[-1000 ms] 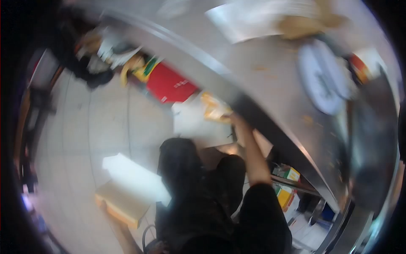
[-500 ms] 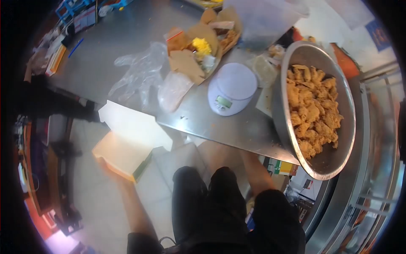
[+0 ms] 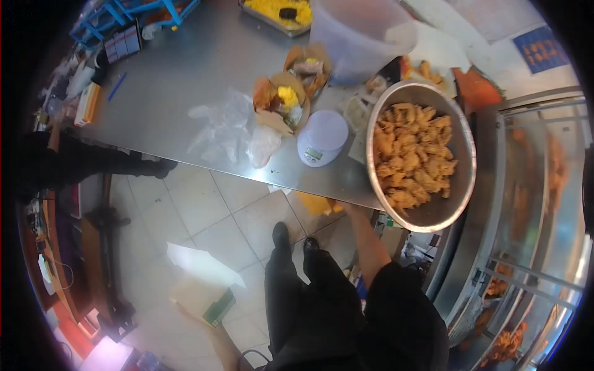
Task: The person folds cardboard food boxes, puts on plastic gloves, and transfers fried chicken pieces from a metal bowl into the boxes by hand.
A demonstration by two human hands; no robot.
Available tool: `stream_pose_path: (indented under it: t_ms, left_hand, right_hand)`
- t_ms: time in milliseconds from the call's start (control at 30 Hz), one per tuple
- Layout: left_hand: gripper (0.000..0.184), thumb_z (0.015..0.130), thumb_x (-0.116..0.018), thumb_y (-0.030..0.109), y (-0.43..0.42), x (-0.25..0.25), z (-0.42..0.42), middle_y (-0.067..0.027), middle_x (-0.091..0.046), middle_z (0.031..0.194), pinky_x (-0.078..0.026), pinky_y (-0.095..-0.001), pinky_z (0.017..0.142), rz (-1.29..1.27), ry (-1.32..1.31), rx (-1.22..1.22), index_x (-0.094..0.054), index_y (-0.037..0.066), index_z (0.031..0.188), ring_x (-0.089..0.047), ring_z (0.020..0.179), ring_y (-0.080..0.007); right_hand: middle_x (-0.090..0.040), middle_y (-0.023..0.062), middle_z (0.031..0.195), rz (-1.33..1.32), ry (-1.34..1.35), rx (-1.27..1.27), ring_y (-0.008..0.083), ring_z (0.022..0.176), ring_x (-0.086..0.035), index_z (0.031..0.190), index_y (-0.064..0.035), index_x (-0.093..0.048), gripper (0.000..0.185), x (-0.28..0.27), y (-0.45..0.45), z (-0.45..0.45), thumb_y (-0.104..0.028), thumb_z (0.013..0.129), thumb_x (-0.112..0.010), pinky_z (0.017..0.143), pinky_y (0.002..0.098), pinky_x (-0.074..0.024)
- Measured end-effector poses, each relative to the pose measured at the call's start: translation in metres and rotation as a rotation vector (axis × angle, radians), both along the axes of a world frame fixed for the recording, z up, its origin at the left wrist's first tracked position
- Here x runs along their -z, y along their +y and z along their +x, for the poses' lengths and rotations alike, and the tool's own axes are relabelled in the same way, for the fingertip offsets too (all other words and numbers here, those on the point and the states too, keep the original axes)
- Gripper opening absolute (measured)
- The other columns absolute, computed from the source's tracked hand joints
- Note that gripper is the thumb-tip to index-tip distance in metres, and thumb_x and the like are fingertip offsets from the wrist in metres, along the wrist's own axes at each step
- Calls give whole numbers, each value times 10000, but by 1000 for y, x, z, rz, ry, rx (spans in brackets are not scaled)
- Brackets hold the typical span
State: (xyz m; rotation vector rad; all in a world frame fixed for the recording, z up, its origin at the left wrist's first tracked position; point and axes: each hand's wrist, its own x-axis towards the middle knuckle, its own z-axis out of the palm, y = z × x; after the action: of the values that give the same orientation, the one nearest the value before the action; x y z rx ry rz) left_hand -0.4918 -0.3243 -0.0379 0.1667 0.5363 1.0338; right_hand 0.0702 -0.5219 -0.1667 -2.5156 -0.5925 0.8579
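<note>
My left hand (image 3: 193,315) grips an open cardboard food box (image 3: 199,269) from below, low on the left over the tiled floor. The box has a white inside and a green printed side. My right hand (image 3: 348,208) is at the table's front edge, closed at a yellow, flat-looking item (image 3: 314,203) whose kind I cannot make out. The table edge partly hides both. Near that hand, a steel bowl (image 3: 468,179) of fried chicken pieces (image 3: 414,154) stands on the table, with a white kitchen scale (image 3: 323,137) to its left.
On the steel table (image 3: 204,55) lie clear plastic gloves (image 3: 219,127) and opened food boxes (image 3: 278,102). Behind them stand a translucent tub (image 3: 359,40) and a tray of yellow food (image 3: 281,13). A glass display case (image 3: 526,204) is at right. Another person's dark-clothed limb (image 3: 105,162) shows at left.
My left hand has lowered the box towards me. At the table edge my right hand has moved slightly right and up, and the yellow item now shows beside it. The camera view has shifted.
</note>
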Motion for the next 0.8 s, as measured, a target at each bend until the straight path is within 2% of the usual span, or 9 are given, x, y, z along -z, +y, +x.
stream_pose_path:
  t_ms: [200, 267, 367, 433, 500, 567, 667, 767, 800]
  left_hand:
    - [665, 960, -558, 510, 36, -101, 44, -123, -510, 1470, -371, -576, 1134, 104, 15, 119, -465, 71, 1450, -479, 1343, -338]
    - [663, 968, -547, 518, 54, -112, 62, -111, -512, 1474, -382, -550, 1136, 119, 21, 87, -459, 87, 1463, -485, 1344, -326]
    - [640, 984, -509, 517, 85, -125, 87, -101, -508, 1486, -381, -546, 1139, 180, 376, 7, -456, 109, 1474, -489, 1353, -316]
    - [626, 999, -497, 507, 98, -143, 107, -77, -491, 1513, -373, -533, 1151, 131, -45, 119, -439, 132, 1497, -475, 1376, -293]
    - [655, 989, -532, 531, 120, -157, 131, -59, -482, 1523, -330, -515, 1179, 174, -25, 110, -435, 132, 1500, -454, 1393, -272]
    - [678, 970, -562, 553, 148, -165, 150, -37, -484, 1521, -274, -482, 1205, 232, -35, 118, -441, 139, 1494, -427, 1411, -238]
    - [652, 974, -566, 537, 183, -184, 175, -53, -514, 1484, -300, -462, 1191, 237, 37, 54, -472, 110, 1458, -449, 1391, -239]
    - [565, 983, -592, 448, 225, -166, 183, -75, -547, 1440, -334, -453, 1170, 260, 33, 105, -506, 89, 1411, -485, 1354, -246]
    - [510, 985, -616, 382, 235, -154, 184, -84, -563, 1415, -353, -446, 1159, 270, 16, 182, -523, 80, 1386, -504, 1332, -248]
  right_hand:
    - [-688, 209, 783, 133, 121, 95, 357, 757, -689, 887, 35, -716, 596, -135, -52, -95, -552, 798, -764, 710, 439, -523]
    - [-684, 222, 858, -28, 181, -27, 359, 807, -679, 908, 42, -712, 582, -198, -58, -115, -527, 798, -764, 733, 441, -514]
    - [-658, 226, 917, 104, 59, -231, 371, 861, -655, 926, 31, -710, 566, -247, -63, -143, -513, 783, -775, 765, 438, -505]
    - [-632, 217, 954, 2, 130, -326, 386, 905, -629, 933, 12, -699, 526, -310, -38, -153, -477, 765, -794, 784, 433, -496]
    - [-606, 198, 911, 328, -29, -457, 381, 882, -607, 852, 6, -664, 470, -334, -16, -168, -432, 758, -807, 765, 433, -492]
    - [-614, 210, 1000, 259, -40, -558, 377, 973, -601, 939, 27, -676, 511, -387, 19, -168, -446, 782, -789, 823, 426, -492]
    - [-609, 192, 989, 329, 44, -574, 369, 982, -596, 1010, 16, -691, 535, -424, 59, -160, -444, 765, -809, 840, 445, -483]
    - [-600, 164, 993, 494, -75, -564, 355, 991, -580, 1025, -2, -699, 520, -453, 101, -142, -427, 752, -825, 856, 451, -469]
    - [-587, 149, 989, 602, -262, -548, 345, 990, -571, 1005, -9, -699, 498, -458, 117, -133, -417, 749, -828, 851, 454, -463]
